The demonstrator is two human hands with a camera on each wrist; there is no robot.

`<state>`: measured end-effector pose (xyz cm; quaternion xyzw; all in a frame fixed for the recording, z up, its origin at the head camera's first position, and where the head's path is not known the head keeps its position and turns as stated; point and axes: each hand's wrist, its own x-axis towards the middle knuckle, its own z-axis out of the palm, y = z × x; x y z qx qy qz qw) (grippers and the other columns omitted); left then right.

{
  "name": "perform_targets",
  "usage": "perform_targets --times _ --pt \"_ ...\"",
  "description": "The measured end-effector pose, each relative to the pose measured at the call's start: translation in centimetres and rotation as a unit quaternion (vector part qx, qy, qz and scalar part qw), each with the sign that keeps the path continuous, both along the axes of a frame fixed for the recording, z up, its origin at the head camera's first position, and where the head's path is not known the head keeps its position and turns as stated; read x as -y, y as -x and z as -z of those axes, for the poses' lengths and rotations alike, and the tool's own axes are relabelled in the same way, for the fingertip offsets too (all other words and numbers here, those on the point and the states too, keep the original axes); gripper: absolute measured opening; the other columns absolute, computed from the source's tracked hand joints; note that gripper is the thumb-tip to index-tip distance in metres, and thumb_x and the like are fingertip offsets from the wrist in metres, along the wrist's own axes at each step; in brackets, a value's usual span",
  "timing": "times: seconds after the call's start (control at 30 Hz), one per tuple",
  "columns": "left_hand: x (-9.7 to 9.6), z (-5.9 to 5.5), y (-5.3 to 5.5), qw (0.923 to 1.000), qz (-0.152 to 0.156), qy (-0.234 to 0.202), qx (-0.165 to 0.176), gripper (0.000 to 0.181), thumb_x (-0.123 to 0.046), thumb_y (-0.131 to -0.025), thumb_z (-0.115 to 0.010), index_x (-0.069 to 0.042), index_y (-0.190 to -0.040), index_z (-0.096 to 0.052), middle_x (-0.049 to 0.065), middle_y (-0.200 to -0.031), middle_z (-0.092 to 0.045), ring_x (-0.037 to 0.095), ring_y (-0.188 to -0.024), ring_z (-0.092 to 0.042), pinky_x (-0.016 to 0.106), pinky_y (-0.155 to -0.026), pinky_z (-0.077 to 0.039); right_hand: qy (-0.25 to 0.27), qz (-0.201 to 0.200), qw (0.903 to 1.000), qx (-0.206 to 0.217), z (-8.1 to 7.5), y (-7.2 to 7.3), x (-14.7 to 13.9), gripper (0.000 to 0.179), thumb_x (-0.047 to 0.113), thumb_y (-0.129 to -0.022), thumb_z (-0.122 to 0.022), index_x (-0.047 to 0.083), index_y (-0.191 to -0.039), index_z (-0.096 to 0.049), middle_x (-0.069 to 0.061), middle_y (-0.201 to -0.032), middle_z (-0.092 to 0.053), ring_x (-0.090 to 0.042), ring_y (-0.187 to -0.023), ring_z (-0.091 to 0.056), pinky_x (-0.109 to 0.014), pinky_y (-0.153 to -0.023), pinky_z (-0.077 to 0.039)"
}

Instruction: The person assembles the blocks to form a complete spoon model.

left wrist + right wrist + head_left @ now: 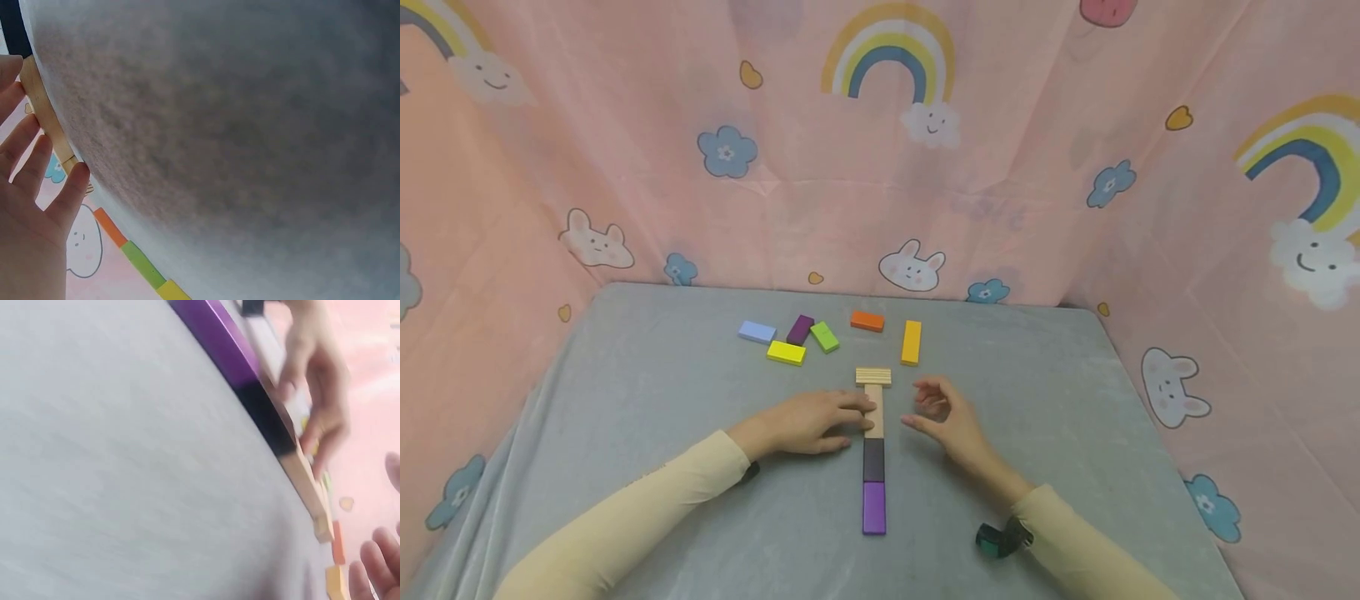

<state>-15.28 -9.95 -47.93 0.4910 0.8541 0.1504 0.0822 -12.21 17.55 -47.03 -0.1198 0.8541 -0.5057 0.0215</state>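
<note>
A row of blocks runs away from me on the grey cloth: a purple block [874, 510], a black block [874, 461], a plain wooden block [876, 423] and, crosswise at the far end, a ridged wooden piece [873, 377]. My left hand [808, 423] comes from the left, its extended fingertips resting on the plain wooden block and covering part of it. To the right of the row my right hand [953, 423] hovers with loosely bent fingers, holding nothing. The left wrist view shows the left fingers [32, 167] along the wooden block [47, 112].
Behind the row lie a light blue block [757, 332], a dark purple block [801, 329], a yellow block [786, 353], a green block [825, 337], an orange block [867, 322] and an amber block [911, 342]. A patterned pink curtain [805, 217] borders the table.
</note>
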Motion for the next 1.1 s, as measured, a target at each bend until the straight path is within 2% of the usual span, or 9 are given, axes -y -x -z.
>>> perform_targets --times 0.13,0.23,0.47,0.67,0.87,1.1 --pt "0.0 0.0 0.0 1.0 0.003 -0.005 0.001 0.035 -0.027 -0.097 -0.061 -0.024 -0.132 -0.061 -0.003 -0.149 -0.051 0.018 -0.143 -0.045 0.04 -0.117 -0.041 -0.001 0.055 0.9985 -0.003 0.7 2.6 -0.3 0.058 0.027 -0.083 -0.08 0.009 -0.132 -0.054 -0.011 -0.114 -0.063 -0.023 -0.105 -0.059 -0.033 -0.091 -0.053" --pt "0.0 0.0 0.0 1.0 0.004 -0.006 0.004 0.035 -0.027 -0.097 -0.061 -0.023 -0.132 -0.061 -0.003 -0.149 -0.051 0.018 -0.143 -0.045 0.04 -0.117 -0.041 0.001 0.088 0.9961 -0.005 0.8 4.2 -0.2 0.06 0.029 -0.083 -0.08 0.009 -0.133 -0.053 -0.011 -0.116 -0.063 -0.024 -0.107 -0.058 -0.039 -0.093 -0.052" --pt "0.0 0.0 0.0 0.9999 0.008 -0.013 0.002 0.035 -0.026 -0.097 -0.062 -0.023 -0.132 -0.061 -0.002 -0.149 -0.052 0.02 -0.142 -0.046 0.041 -0.115 -0.043 0.013 0.128 0.9916 0.007 1.7 6.9 0.3 0.063 0.031 -0.083 -0.08 0.008 -0.134 -0.051 -0.014 -0.118 -0.062 -0.027 -0.11 -0.058 -0.043 -0.097 -0.05" --pt "0.0 0.0 -0.1 0.9998 0.01 -0.014 0.002 0.036 -0.026 -0.097 -0.062 -0.022 -0.132 -0.061 -0.001 -0.149 -0.051 0.02 -0.142 -0.046 0.041 -0.116 -0.042 -0.002 0.139 0.99 0.024 2.9 8.0 0.9 0.065 0.035 -0.081 -0.081 0.007 -0.133 -0.052 -0.013 -0.115 -0.062 -0.026 -0.105 -0.058 -0.037 -0.092 -0.049" --pt "-0.1 0.2 -0.1 0.9998 0.015 -0.014 -0.007 0.036 -0.026 -0.097 -0.062 -0.022 -0.133 -0.061 -0.001 -0.149 -0.052 0.02 -0.142 -0.046 0.041 -0.116 -0.042 -0.021 0.152 0.988 0.013 3.9 8.3 1.3 0.059 0.032 -0.081 -0.082 0.006 -0.126 -0.055 -0.012 -0.104 -0.061 -0.023 -0.094 -0.054 -0.03 -0.083 -0.043" --pt "0.0 0.1 0.0 0.9997 0.01 -0.019 0.008 0.035 -0.026 -0.097 -0.062 -0.021 -0.132 -0.062 0.0 -0.149 -0.052 0.02 -0.142 -0.045 0.04 -0.117 -0.04 -0.047 0.169 0.9844 0.004 4.4 8.9 1.8 0.058 0.031 -0.079 -0.083 0.004 -0.123 -0.056 -0.011 -0.097 -0.059 -0.02 -0.085 -0.05 -0.027 -0.074 -0.04"
